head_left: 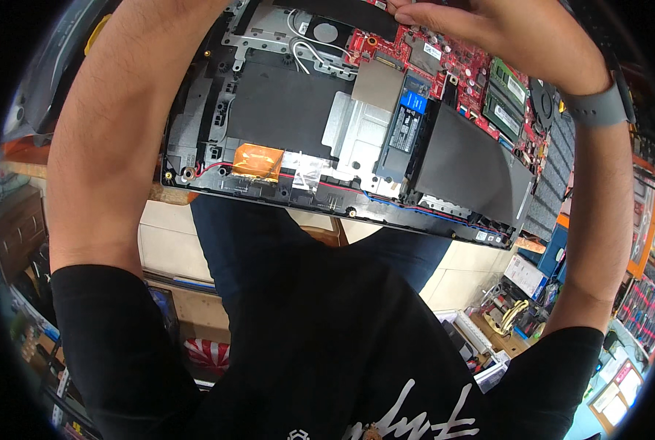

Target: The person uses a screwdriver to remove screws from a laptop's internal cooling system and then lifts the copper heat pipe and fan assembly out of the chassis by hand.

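Note:
An opened flat computer [283,110] lies across my lap area, its black chassis showing the insides. My right hand [456,20] is over the red circuit board [456,62] at the top edge. Its thumb and a finger close together beside a black strip [342,16]; what they pinch, if anything, is hidden. Two green memory modules [505,99] sit on the board below my right wrist. A slim drive [402,132] with a blue label lies left of a black cover. My left forearm [114,132] passes up the left side; its hand is beyond the upper edge.
Orange tape [257,162] and clear tape [307,172] hold thin cables along the chassis's near edge. Grey and white antenna wires [305,55] run loose near the top. A grey ribbed mat [555,169] lies at right. Boxes and parts [507,315] crowd the lower right.

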`<state>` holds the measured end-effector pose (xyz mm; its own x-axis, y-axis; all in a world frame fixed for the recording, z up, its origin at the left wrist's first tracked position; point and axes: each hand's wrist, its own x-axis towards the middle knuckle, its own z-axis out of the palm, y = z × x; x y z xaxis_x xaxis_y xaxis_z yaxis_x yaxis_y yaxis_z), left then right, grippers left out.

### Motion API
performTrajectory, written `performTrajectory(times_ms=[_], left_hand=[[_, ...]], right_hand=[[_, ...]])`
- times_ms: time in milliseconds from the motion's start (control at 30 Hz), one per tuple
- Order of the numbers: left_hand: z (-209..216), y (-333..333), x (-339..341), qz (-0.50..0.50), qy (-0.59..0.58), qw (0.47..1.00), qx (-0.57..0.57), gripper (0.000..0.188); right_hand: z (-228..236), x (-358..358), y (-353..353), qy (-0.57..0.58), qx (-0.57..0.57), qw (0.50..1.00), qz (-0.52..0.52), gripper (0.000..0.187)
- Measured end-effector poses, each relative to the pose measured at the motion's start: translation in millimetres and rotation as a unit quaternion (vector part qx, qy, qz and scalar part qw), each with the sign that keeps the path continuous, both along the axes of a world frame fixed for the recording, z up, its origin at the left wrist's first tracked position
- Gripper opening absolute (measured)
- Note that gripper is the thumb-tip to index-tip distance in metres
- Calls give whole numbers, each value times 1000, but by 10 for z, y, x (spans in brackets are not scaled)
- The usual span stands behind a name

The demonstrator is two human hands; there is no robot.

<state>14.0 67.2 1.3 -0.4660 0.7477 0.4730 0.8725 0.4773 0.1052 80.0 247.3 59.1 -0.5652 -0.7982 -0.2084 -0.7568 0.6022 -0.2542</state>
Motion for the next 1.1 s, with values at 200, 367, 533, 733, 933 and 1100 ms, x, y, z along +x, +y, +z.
performTrajectory(times_ms=[200, 367, 533, 733, 933, 1100], left_hand=[[30, -2, 11, -1, -5, 1000, 0, 38], [56, 87, -37, 27, -23, 999, -18, 39], [26, 33, -7, 4, -22, 1000, -3, 37], [24, 37, 5, 11, -15, 1000, -5, 35], [24, 40, 35, 19, 4, 1000, -5, 34], [4, 34, -24, 7, 4, 1000, 0, 35]], right_hand=[[-123, -62, 73, 19, -31, 999, 23, 15], [-118, -14, 99, 34, -60, 997, 34, 14], [-210, -33, 97, 68, -61, 995, 45, 15], [-204, -38, 119, 81, -40, 995, 42, 16], [-200, -45, 96, 73, -44, 995, 55, 17], [-129, -55, 100, 71, -47, 995, 58, 15]])
